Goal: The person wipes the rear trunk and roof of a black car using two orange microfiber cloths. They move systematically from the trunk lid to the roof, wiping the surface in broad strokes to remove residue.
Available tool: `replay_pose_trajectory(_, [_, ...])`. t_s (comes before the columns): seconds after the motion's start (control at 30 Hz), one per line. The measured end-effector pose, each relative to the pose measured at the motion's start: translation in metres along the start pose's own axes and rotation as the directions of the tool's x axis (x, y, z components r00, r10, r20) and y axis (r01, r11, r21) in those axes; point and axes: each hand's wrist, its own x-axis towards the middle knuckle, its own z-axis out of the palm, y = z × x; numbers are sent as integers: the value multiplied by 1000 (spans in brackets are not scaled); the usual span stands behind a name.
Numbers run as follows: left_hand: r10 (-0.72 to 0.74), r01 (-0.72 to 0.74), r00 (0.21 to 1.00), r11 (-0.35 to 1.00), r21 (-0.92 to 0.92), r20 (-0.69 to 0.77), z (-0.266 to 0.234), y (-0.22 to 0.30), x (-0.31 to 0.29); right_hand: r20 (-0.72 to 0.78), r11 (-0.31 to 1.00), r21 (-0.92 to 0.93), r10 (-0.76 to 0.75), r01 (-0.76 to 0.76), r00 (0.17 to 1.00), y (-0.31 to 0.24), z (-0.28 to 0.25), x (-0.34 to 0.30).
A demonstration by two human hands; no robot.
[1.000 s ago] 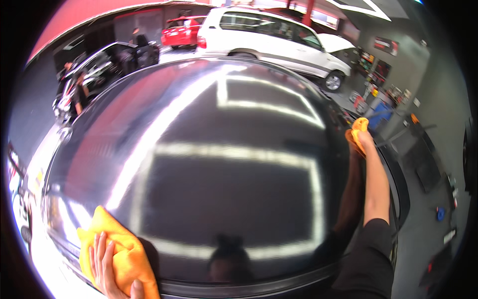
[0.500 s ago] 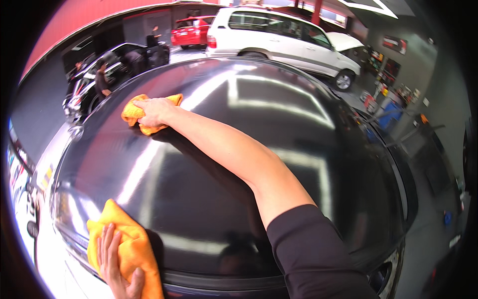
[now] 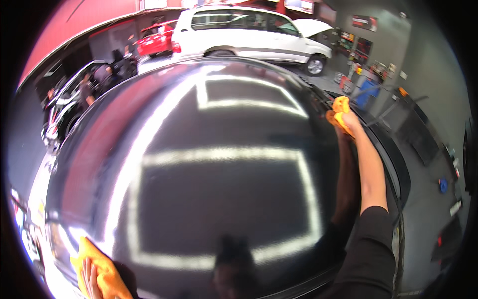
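Observation:
A broad, glossy black car panel (image 3: 224, 199) curves across the view, with bright ceiling lights mirrored in it. My right arm is stretched to the panel's far right side. There my right hand (image 3: 351, 121) is closed round a bunched orange microfiber cloth (image 3: 340, 104), which touches the black surface near its edge. At the near left corner, my left hand (image 3: 89, 275) lies with fingers extended on a second orange cloth (image 3: 105, 271), pressing it to the panel. Part of this hand is cut off by the lower edge.
Beyond the panel stands a white SUV (image 3: 249, 35) with its hood raised, and beside it a red car (image 3: 156, 40). People are near a dark car (image 3: 74, 99) at the far left. Tools and a blue object (image 3: 367, 92) are by the right wall.
My right hand has swept its cloth from the far left of the panel across to the far right. My left hand and its cloth now appear lower; the view has shifted.

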Motion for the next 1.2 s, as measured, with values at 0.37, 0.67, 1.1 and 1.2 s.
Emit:
replay_pose_trajectory(0.37, [-48,53,998,985,-167,33,17,3,-1,354,508,618,-861,599,365,-505,192,-269])
replay_pose_trajectory(0.67, [20,-18,999,998,-61,27,7,-18,-16,327,325,376,-923,868,203,-485,164,-385])
replay_pose_trajectory(1.1, [165,-166,986,985,-52,-15,9,-11,-10,-96,986,94,-132,141,987,-55,-61,-220])
replay_pose_trajectory(1.2, [187,-188,982,981,-41,-23,11,-16,-11,121,798,468,-483,379,867,-259,49,-289])
